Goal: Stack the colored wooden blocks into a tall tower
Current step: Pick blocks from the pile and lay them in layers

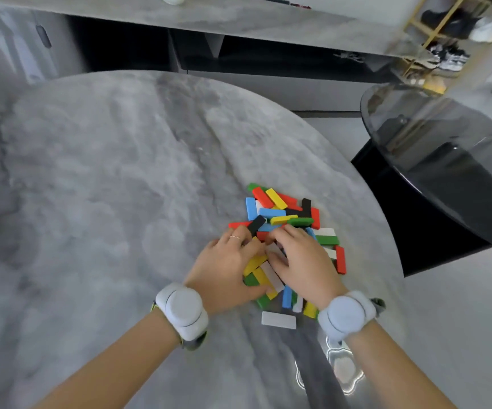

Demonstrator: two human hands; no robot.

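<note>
A loose pile of colored wooden blocks (286, 214) (red, yellow, blue, green, black and white) lies on the right part of the round grey marble table (106, 187). Both my hands are down on the near half of the pile. My left hand (227, 267) rests palm down on yellow and green blocks, its fingertips touching a tilted black block (256, 225). My right hand (300, 261) has thumb and bent fingers on either side of a white block (274, 250). One white block (278, 319) lies alone in front of the pile. No stack stands anywhere.
A dark glass side table (451, 160) overhangs close on the right. A long grey counter (238, 19) runs behind the table, with a gold shelf of shoes (445, 31) at the back right. Bare marble spreads left of the pile.
</note>
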